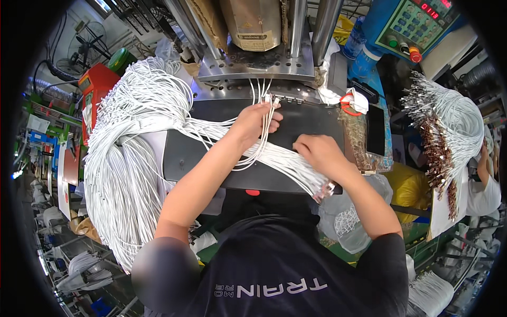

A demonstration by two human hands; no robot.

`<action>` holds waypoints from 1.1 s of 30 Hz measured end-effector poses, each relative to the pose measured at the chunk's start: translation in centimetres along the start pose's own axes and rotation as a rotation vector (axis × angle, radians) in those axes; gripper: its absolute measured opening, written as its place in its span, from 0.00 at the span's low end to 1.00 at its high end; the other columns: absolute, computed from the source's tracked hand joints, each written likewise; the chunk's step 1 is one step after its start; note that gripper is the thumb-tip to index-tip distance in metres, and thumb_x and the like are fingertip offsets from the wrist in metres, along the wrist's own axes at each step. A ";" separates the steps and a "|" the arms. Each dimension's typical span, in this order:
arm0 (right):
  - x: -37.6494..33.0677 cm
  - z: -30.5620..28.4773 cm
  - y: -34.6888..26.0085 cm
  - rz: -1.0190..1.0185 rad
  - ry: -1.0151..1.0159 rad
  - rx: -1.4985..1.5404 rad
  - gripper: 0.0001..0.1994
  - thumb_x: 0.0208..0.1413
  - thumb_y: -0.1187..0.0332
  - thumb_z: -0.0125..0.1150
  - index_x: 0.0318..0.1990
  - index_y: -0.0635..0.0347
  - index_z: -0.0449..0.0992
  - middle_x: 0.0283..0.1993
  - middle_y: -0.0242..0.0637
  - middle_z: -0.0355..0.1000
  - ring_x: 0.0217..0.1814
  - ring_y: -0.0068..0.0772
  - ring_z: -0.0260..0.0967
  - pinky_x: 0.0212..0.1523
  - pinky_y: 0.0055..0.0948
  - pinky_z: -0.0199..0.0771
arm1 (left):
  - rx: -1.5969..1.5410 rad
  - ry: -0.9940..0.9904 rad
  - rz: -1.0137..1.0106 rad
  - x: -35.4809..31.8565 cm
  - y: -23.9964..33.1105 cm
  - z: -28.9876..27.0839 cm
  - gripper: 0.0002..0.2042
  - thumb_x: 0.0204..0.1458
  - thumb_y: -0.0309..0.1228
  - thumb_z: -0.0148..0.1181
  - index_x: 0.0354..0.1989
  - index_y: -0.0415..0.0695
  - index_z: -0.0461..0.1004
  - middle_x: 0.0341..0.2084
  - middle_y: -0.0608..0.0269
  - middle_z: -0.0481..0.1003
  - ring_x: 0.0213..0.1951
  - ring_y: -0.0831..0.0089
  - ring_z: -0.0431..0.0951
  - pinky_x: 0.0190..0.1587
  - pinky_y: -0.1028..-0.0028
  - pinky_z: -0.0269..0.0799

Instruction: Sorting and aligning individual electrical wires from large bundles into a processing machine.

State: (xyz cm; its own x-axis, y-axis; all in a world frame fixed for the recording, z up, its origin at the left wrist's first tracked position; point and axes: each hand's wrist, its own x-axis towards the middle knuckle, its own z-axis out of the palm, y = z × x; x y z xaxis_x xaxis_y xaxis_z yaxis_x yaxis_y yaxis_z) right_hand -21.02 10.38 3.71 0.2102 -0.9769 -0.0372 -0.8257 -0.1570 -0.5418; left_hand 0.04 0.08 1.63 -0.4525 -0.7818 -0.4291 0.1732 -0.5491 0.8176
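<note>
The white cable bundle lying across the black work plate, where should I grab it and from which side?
Grip the white cable bundle mid-span, between the left hand and right hand, probably coming from above. There the strands run parallel and flat on the black work plate. Avoid the metal connector ends overhanging the plate's near edge, where the strands splay loose.

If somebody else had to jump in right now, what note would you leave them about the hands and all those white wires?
Left hand: pinching a few white cable ends at the metal fixture.
Right hand: resting on the white cable bundle across the black work surface.
Big cable heap hangs at the left; another bundle with metal tips at the right.
Done: some ends seated at the fixture.
Left: the bundle under the right hand, it seems.
</note>
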 end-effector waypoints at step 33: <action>6.2 4.2 4.6 0.125 0.275 0.699 0.18 0.59 0.66 0.58 0.53 0.66 0.80 0.32 0.33 0.78 0.30 0.21 0.71 0.33 0.24 0.69 | 0.280 -0.063 -0.038 0.3 -1.6 0.8 0.09 0.58 0.34 0.65 0.38 0.40 0.81 0.26 0.68 0.77 0.25 0.79 0.75 0.32 0.78 0.69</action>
State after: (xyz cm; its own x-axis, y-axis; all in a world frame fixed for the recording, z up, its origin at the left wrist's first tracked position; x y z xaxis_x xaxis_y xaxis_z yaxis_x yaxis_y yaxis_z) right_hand -21.28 4.22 -2.52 -0.0761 -0.9967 0.0278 -0.2922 -0.0044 -0.9563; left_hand -1.04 0.94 0.47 -0.5093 -0.7373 -0.4438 -0.0889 -0.4679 0.8793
